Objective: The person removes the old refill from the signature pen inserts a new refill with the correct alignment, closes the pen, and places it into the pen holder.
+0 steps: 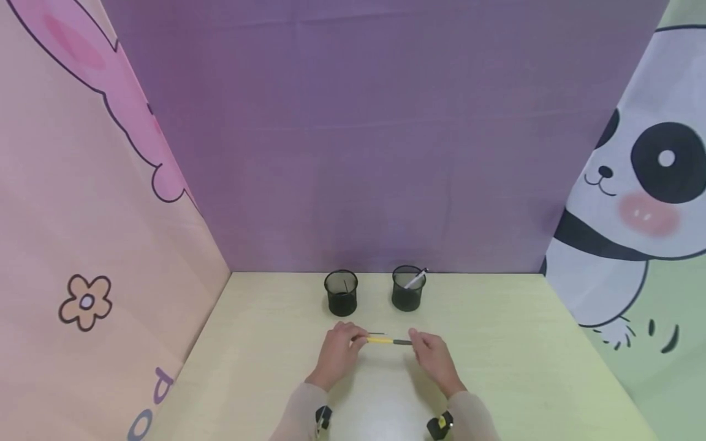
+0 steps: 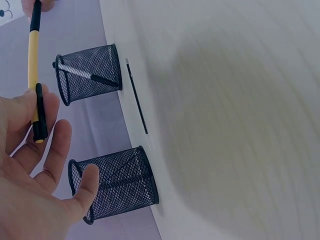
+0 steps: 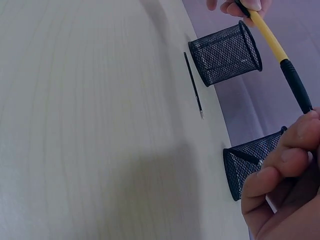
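Observation:
Both hands hold one yellow pen level above the table. My left hand pinches its clip end between thumb and fingers; the black clip shows in the left wrist view. At the other end, my right hand pinches the black grip section near the tip, which the fingers hide. Beyond the pen, a thin black pen refill with a metallic tip lies on the table, touched by neither hand.
Two black mesh pen cups stand upright near the table's back edge. The left cup contains a thin dark stick; the right cup contains a white-and-black pen. A purple cloth hangs behind, with printed cloths at both sides.

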Tool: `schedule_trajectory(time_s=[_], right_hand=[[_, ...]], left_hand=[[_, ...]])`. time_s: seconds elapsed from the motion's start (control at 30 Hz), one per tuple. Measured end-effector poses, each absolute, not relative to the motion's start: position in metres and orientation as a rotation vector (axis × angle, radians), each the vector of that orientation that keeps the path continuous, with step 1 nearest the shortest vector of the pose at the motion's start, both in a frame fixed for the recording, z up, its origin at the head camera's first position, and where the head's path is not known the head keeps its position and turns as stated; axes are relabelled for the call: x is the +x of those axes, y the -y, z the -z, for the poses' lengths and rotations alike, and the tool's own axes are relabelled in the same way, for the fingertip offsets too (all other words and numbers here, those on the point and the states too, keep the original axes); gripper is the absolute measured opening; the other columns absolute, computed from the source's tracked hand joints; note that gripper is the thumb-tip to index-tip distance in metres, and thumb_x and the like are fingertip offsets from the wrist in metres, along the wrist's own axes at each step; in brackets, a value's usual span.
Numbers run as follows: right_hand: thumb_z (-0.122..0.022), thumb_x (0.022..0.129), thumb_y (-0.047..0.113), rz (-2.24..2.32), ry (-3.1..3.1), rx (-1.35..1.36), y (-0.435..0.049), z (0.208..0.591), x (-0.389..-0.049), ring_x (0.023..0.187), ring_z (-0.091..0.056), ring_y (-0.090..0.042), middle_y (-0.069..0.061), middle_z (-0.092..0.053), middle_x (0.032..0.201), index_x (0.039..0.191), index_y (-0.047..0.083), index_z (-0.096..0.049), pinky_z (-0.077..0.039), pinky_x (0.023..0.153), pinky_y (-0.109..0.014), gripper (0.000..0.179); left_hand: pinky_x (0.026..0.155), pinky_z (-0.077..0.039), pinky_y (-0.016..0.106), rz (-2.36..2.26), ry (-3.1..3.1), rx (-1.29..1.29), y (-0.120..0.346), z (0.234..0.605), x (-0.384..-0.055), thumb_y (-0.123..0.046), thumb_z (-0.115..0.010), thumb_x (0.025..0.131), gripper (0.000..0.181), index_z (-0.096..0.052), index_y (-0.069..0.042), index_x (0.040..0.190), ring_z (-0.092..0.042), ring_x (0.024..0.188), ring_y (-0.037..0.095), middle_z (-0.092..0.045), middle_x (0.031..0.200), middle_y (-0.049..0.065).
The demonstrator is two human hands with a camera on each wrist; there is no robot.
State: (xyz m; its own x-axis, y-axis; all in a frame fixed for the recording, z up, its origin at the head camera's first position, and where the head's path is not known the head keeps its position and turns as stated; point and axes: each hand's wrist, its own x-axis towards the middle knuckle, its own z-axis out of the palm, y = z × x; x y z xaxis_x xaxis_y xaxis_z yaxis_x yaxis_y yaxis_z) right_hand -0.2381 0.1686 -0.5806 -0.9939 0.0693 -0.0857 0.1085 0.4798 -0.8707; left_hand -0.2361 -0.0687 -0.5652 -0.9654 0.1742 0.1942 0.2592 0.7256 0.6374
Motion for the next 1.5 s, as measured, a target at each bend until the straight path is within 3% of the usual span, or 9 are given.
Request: schedule_trajectory(time_s=[0.37, 0.47, 0.6, 0.7, 0.87, 1.07, 1.37, 1.5], right_hand=[[-0.043, 0.106, 0.056, 1.626, -2.59, 0.204, -0.1689, 0.58, -0.2368, 0.051, -0.038, -0.016, 0.004, -0.041, 0.053, 0.064, 0.013, -0.047, -0.035, 0.053, -0.028, 0.06], [-0.043, 0.108, 0.051, 1.729, -2.535, 0.196, -0.1685, 0.5822, -0.238, 0.056, -0.042, -0.017, 0.003, -0.045, 0.059, 0.078, 0.006, -0.057, -0.037, 0.056, -0.028, 0.055], [-0.053, 0.107, 0.031, 1.902, -2.472, 0.146, -0.1688, 0.5836, -0.237, 0.06, -0.048, -0.017, -0.002, -0.053, 0.069, 0.105, 0.003, -0.063, -0.041, 0.058, -0.027, 0.029], [-0.059, 0.103, 0.018, 1.947, -2.471, 0.104, -0.1692, 0.5831, -0.2352, 0.062, -0.051, -0.016, -0.004, -0.059, 0.076, 0.108, 0.005, -0.065, -0.044, 0.058, -0.026, 0.015], [-0.061, 0.101, 0.014, 1.924, -2.503, 0.087, -0.1691, 0.5818, -0.2344, 0.064, -0.052, -0.016, -0.005, -0.063, 0.08, 0.106, 0.004, -0.067, -0.046, 0.06, -0.026, 0.013], [-0.06, 0.102, 0.017, 1.924, -2.495, 0.078, -0.1687, 0.5796, -0.2337, 0.063, -0.051, -0.016, -0.003, -0.058, 0.075, 0.104, -0.003, -0.063, -0.045, 0.059, -0.026, 0.019], [-0.053, 0.105, 0.02, 1.869, -2.531, 0.051, -0.1674, 0.5776, -0.234, 0.057, -0.044, -0.016, 0.0, -0.044, 0.063, 0.089, -0.003, -0.056, -0.04, 0.056, -0.028, 0.028], [-0.049, 0.105, 0.022, 1.795, -2.548, 0.087, -0.1667, 0.5783, -0.2366, 0.055, -0.042, -0.016, 0.001, -0.042, 0.06, 0.078, 0.003, -0.052, -0.04, 0.055, -0.028, 0.033]], left_hand=[[0.084, -0.047, 0.033, 1.085, 2.809, -0.346, 0.0667, 0.5664, -0.2346, -0.024, -0.069, 0.098, 0.016, -0.077, -0.02, 0.111, -0.054, 0.091, 0.007, -0.073, 0.1, -0.011], [0.086, -0.047, 0.033, 1.083, 2.796, -0.33, 0.0682, 0.5665, -0.2345, -0.024, -0.069, 0.097, 0.015, -0.077, -0.021, 0.11, -0.054, 0.092, 0.008, -0.073, 0.1, -0.011], [0.088, -0.046, 0.035, 1.072, 2.775, -0.298, 0.0705, 0.5661, -0.2364, -0.024, -0.069, 0.097, 0.013, -0.077, -0.023, 0.107, -0.054, 0.092, 0.008, -0.073, 0.099, -0.011], [0.088, -0.046, 0.036, 1.074, 2.776, -0.264, 0.0722, 0.5656, -0.2378, -0.025, -0.069, 0.097, 0.012, -0.077, -0.023, 0.107, -0.054, 0.091, 0.009, -0.072, 0.098, -0.011], [0.089, -0.046, 0.037, 1.079, 2.779, -0.253, 0.0733, 0.5665, -0.2385, -0.025, -0.069, 0.098, 0.012, -0.076, -0.023, 0.107, -0.054, 0.091, 0.009, -0.073, 0.099, -0.011], [0.088, -0.047, 0.037, 1.062, 2.759, -0.286, 0.0716, 0.5695, -0.2381, -0.023, -0.07, 0.096, 0.012, -0.076, -0.022, 0.106, -0.056, 0.092, 0.009, -0.074, 0.1, -0.009], [0.088, -0.047, 0.035, 1.078, 2.791, -0.303, 0.0697, 0.5693, -0.2386, -0.023, -0.069, 0.097, 0.013, -0.076, -0.023, 0.107, -0.055, 0.093, 0.008, -0.073, 0.101, -0.01], [0.087, -0.047, 0.034, 1.093, 2.788, -0.319, 0.069, 0.5682, -0.2379, -0.022, -0.069, 0.097, 0.013, -0.076, -0.022, 0.108, -0.055, 0.092, 0.008, -0.073, 0.1, -0.011]])
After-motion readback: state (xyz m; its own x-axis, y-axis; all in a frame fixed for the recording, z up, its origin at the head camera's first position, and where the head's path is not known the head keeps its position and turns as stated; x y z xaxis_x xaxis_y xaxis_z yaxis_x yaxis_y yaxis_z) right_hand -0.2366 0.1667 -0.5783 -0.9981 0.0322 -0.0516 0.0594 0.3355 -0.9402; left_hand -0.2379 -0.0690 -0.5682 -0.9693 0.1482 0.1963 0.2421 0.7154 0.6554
